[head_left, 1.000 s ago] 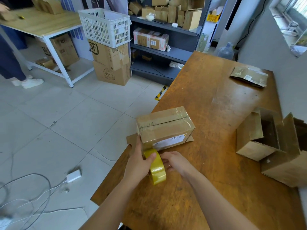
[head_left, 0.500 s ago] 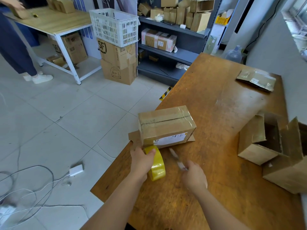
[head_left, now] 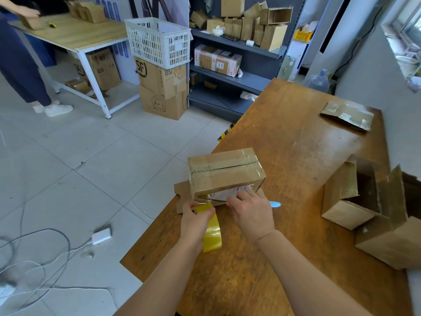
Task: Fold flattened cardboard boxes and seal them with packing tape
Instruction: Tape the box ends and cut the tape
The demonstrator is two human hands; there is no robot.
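A taped cardboard box (head_left: 225,173) sits at the near left edge of the wooden table (head_left: 296,137), resting on a flat scrap of cardboard (head_left: 182,190). Just in front of it the left hand (head_left: 196,222) has its grip closed around a yellow tape roll (head_left: 211,233), while the right hand (head_left: 250,215) pinches scissors (head_left: 214,200) with a blue handle, blades laid against the box's front face. Two open boxes (head_left: 364,206) stand to the right, and a flattened box (head_left: 347,114) lies at the far end.

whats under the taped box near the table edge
A flat cardboard piece lies under the taped box, sticking out at its left and past the table edge. How far it runs beneath is hidden by the box and both hands.
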